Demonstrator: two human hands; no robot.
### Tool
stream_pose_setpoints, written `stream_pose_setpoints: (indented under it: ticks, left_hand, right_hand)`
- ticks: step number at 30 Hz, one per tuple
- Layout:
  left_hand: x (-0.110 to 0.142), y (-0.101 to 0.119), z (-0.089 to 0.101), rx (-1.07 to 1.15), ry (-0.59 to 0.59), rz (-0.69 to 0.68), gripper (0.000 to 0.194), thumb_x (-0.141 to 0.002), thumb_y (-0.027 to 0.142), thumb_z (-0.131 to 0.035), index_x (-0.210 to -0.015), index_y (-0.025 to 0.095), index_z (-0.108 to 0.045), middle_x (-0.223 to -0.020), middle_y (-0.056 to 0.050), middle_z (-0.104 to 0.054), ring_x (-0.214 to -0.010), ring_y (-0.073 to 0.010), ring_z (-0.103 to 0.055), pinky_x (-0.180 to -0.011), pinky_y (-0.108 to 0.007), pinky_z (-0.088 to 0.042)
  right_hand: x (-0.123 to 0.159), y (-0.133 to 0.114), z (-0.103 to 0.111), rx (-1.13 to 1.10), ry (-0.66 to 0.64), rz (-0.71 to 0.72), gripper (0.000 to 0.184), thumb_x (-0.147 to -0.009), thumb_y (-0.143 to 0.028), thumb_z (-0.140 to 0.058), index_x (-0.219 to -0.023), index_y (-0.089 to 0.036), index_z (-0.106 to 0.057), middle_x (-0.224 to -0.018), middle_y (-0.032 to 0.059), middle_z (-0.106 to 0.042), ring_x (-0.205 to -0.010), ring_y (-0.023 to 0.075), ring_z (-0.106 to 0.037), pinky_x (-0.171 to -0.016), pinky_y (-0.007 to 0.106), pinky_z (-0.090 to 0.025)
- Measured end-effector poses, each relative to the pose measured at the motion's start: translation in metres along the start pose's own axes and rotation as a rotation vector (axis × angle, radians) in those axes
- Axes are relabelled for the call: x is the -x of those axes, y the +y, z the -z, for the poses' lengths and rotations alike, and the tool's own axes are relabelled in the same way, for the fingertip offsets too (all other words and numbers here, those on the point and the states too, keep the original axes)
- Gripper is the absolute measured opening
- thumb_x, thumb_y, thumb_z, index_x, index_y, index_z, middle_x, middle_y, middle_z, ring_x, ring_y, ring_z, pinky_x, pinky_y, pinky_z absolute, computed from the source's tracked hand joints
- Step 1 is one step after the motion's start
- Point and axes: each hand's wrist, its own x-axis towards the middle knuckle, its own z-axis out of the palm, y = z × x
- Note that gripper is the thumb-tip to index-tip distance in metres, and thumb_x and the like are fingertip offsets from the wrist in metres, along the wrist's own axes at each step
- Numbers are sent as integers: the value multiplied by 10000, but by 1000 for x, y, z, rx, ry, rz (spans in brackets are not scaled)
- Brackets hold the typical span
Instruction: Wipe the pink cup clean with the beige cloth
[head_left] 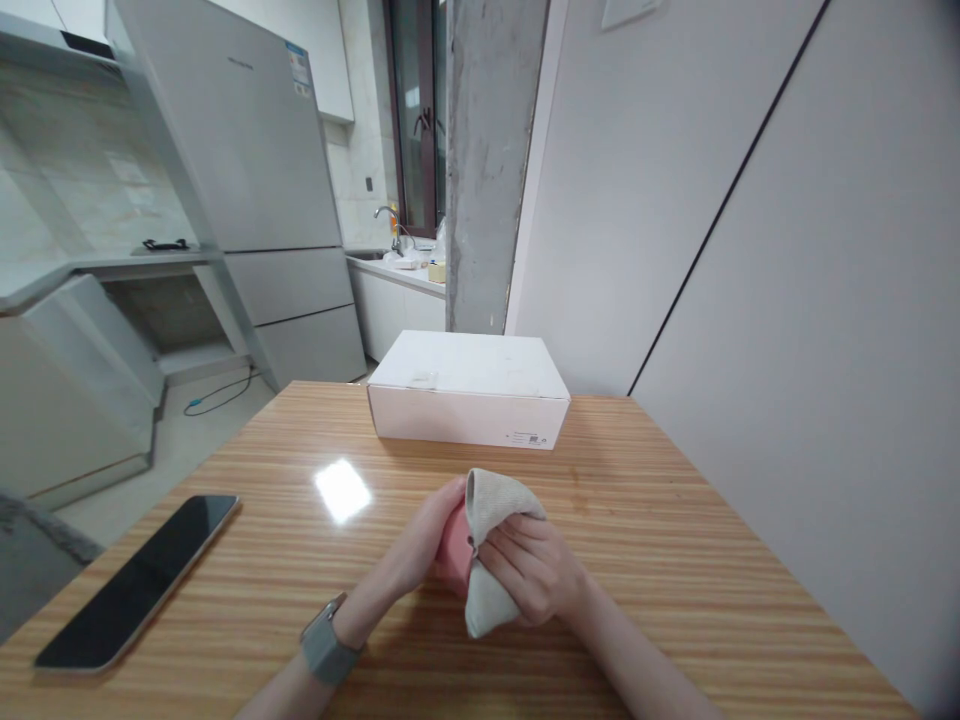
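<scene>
Cloth [496,503]: soft, matt fabric with a slightly fuzzy nap.
Pink object [454,550]: smooth, matt, possibly plastic.
Surface [615,540]: striped wood-look finish, smooth and glossy enough to throw back a bright glare.
Box [466,365]: white card, matt and smooth.
Phone [135,585]: glossy black glass with a thin, pale metal-looking edge.
Watch strap [326,640]: grey and dull, material hard to tell from here.
Column [491,170]: rough, mottled bare concrete.
Faucet [388,218]: shiny metal.
</scene>
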Motion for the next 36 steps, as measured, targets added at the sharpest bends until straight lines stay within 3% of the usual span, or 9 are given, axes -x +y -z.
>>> stream_pose_setpoints:
  ticks: [4, 9, 11, 14, 17, 20, 24, 30, 36]
  left_hand:
    - [3, 7, 1, -161, -46, -57, 382, -858, 480, -493, -852, 168, -715, -880, -48, -714, -928, -269, -586, -906, -352, -404]
    - [7, 2, 2, -197, 3, -60, 422, -876, 495, -478, -864, 144, -712, -871, -57, -706, -910, -245, -571, -867, -327, -415]
    - [7, -2, 1, -127, -1, -26, 386, -868, 480, -510, -915, 149, -703, -901, -57, -699, -930, -237, -568, -866, -322, -418]
    - [7, -10, -2, 112, -98, 21, 312, -853, 403, -562, -1055, 182, -652, -1015, -54, -671, -987, -223, -564, -886, -321, -412]
    - [4, -18, -3, 285, -128, -17, 249, -841, 368, -556, -996, 186, -626, -959, -40, -648, -905, -191, -563, -843, -303, -412]
    - [0, -22, -2, 289, -26, -21, 280, -866, 431, -497, -837, 171, -594, -770, -5, -586, -758, -161, -523, -783, -287, -408]
    - [0, -18, 4, 58, 98, -77, 264, -844, 429, -537, -758, 180, -542, -656, 35, -491, -645, -142, -443, -674, -262, -385]
    - [8, -1, 0, -449, 65, -146, 308, -923, 438, -414, -791, 208, -571, -723, 2, -584, -682, -173, -497, -674, -270, -355]
    - [8, -2, -2, -405, 39, -196, 290, -931, 441, -413, -862, 211, -575, -783, -5, -616, -746, -178, -532, -727, -265, -374]
  right_hand:
    - [7, 5, 0, -69, -48, -79, 395, -880, -234, -300, -1019, -53, -622, -819, 160, -710, -777, 228, -669, -716, 355, -536]
    - [7, 11, 2, -127, -46, -192, 379, -876, -282, -327, -1061, -80, -589, -866, 155, -703, -816, 244, -663, -780, 399, -514]
    - [7, 13, 2, -130, -9, -277, 377, -872, -301, -325, -1056, -98, -583, -887, 155, -697, -815, 257, -659, -788, 430, -506]
    - [11, 14, 1, -91, 52, -354, 390, -877, -324, -304, -1037, -108, -587, -864, 154, -692, -773, 266, -658, -753, 444, -509]
    - [13, 11, -1, -25, 71, -266, 443, -916, -346, -261, -1014, -89, -609, -810, 151, -699, -737, 253, -665, -720, 412, -521]
    - [9, 4, -3, -43, 9, -127, 444, -922, -299, -269, -1016, -56, -628, -818, 156, -707, -778, 238, -673, -741, 378, -537]
    - [0, -5, -8, -77, -64, -56, 389, -876, -203, -320, -1021, -38, -641, -879, 156, -714, -815, 219, -674, -773, 341, -549]
    - [8, 6, -8, -62, -7, 2, 394, -897, -170, -285, -943, -47, -657, -802, 140, -709, -797, 201, -676, -762, 318, -546]
    - [14, 17, -3, -29, -54, -27, 379, -908, -203, -305, -988, -51, -643, -799, 149, -703, -754, 209, -669, -719, 326, -527]
